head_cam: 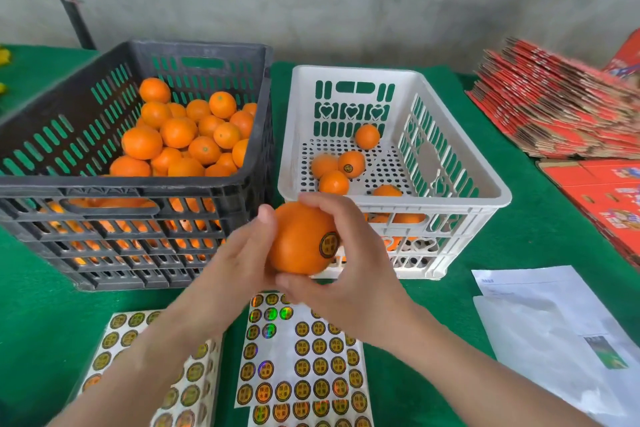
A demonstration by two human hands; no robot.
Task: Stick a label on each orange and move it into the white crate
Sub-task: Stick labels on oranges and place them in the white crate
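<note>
Green cloth (519, 243) — white crate (353, 70) holds oranges (351, 164).

The right crate (415, 209) stands on the table (34, 305). Just left of it stands the left crate (104, 236), with a heap (180, 135) of fruit in it. A few loose oranges (351, 165) lie in the right crate. Before its near left corner, the left hand (239, 253) and right hand (349, 274) grip an orange (298, 243) with a label (329, 245) on it. Before the crate lies a sticker sheet (298, 374), with a second sheet (156, 374) further left. Papers (554, 329) lie before it to the right. Right of it sit a carton stack (554, 104) further back and flat boxes (606, 198) nearer.
</note>
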